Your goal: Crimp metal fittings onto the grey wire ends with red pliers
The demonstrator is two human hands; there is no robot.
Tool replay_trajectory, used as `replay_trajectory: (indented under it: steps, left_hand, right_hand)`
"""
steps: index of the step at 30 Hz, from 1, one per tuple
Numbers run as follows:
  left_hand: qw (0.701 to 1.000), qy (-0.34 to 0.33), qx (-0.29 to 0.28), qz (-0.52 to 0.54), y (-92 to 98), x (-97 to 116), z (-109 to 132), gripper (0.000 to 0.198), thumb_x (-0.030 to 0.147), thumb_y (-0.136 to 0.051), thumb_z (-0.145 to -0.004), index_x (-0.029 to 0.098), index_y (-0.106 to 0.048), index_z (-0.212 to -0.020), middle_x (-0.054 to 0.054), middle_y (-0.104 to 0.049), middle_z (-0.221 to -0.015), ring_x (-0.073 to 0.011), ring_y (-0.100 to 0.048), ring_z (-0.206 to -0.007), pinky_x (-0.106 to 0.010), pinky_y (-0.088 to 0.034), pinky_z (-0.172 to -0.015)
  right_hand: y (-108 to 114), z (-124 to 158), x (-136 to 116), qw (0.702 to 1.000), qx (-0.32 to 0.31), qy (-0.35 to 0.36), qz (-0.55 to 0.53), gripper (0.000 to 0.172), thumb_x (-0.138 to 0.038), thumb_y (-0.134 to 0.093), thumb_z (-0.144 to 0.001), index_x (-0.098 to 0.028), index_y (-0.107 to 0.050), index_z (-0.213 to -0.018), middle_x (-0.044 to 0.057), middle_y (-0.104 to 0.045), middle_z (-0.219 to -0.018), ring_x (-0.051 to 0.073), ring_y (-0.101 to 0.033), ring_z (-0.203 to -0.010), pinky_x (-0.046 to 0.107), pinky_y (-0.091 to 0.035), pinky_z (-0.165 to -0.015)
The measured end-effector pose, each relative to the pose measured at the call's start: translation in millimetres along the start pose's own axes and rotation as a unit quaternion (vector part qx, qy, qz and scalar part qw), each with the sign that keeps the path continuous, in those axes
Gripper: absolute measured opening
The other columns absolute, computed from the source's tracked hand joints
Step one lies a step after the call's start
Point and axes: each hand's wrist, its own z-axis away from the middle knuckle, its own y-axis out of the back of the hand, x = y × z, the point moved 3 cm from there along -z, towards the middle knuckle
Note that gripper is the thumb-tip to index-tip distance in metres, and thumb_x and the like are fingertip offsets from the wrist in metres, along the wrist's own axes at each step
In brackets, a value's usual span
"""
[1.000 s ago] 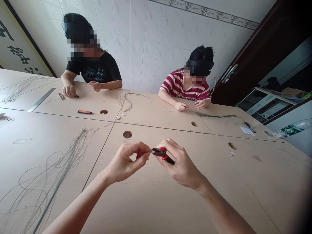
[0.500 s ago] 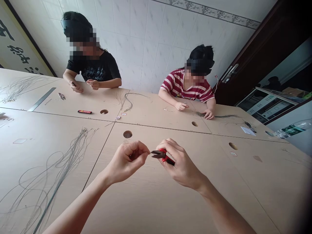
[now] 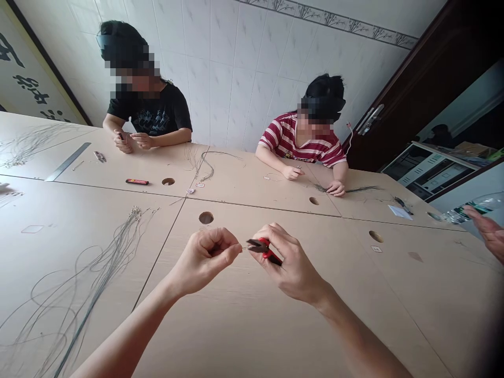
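Thumb and forefinger of my left hand [image 3: 210,257] pinch a thin wire [image 3: 243,248], whose short end sticks out to the right. My right hand [image 3: 291,262] is wrapped round the handles of small pliers [image 3: 258,245] with red and black grips. Their dark jaws are parted and point left, close to the wire's end; whether they touch it I cannot tell. Left of my forearm lies a bundle of long grey wires [image 3: 106,268], with small metal fittings at its far end.
Two people sit across the table [image 3: 244,325], handling small things. Another person's hand [image 3: 488,231] shows at the right edge, by a plastic bottle [image 3: 472,207]. A red-and-black stick-like object [image 3: 137,181], a metal ruler [image 3: 69,161] and round holes in the tabletop lie beyond my hands.
The pliers' jaws have shifted slightly right, and more of the wire's end shows between them and my left fingertips. Another person's hand has come in at the right edge.
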Motion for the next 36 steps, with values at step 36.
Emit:
replay_trajectory:
  steps: [36]
  left_hand:
    - [0.980, -0.120, 0.016, -0.160, -2.4, 8.7, 3.7, 0.017, 0.009, -0.050, -0.086, 0.019, -0.051, -0.071, 0.010, -0.025, -0.054, -0.0063, -0.023, -0.049, -0.018, -0.024, -0.043]
  right_hand:
    - [8.0, 13.9, 17.3, 0.967, -0.133, -0.140, 0.166, 0.018, -0.013, -0.051, -0.082, -0.021, -0.043, -0.067, -0.003, -0.048, -0.064, 0.013, -0.042, -0.063, 0.025, -0.030, -0.055]
